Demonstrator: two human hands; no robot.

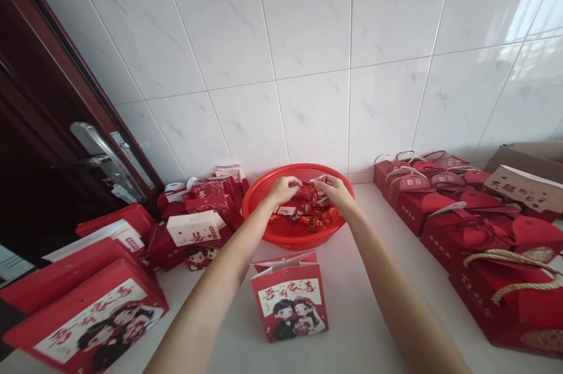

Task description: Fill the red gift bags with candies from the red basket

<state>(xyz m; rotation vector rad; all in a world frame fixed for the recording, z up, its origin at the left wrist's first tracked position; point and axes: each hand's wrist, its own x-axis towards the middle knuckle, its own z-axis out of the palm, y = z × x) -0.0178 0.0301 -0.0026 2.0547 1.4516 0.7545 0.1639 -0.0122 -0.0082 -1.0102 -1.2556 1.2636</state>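
A round red plastic basket (264, 235) stands against the tiled wall, with wrapped candies (313, 218) in red and orange heaped inside. Over its left part is my left hand (285, 190), fingers curled together; what they hold, if anything, I cannot make out. My right hand (336, 193), over the right part, pinches a small wrapped candy (320, 184) between thumb and fingers. Between my forearms, in front of the basket, a red paper gift bag (290, 303) with a cartoon couple stands upright, its top open.
On the left stand several red gift bags (105, 327) and boxes beside a dark door (39, 98) with a metal handle (103, 154). Rows of red gift boxes (444, 245) with rope or ribbon handles line the right side. A cardboard box (536, 154) sits at the far right.
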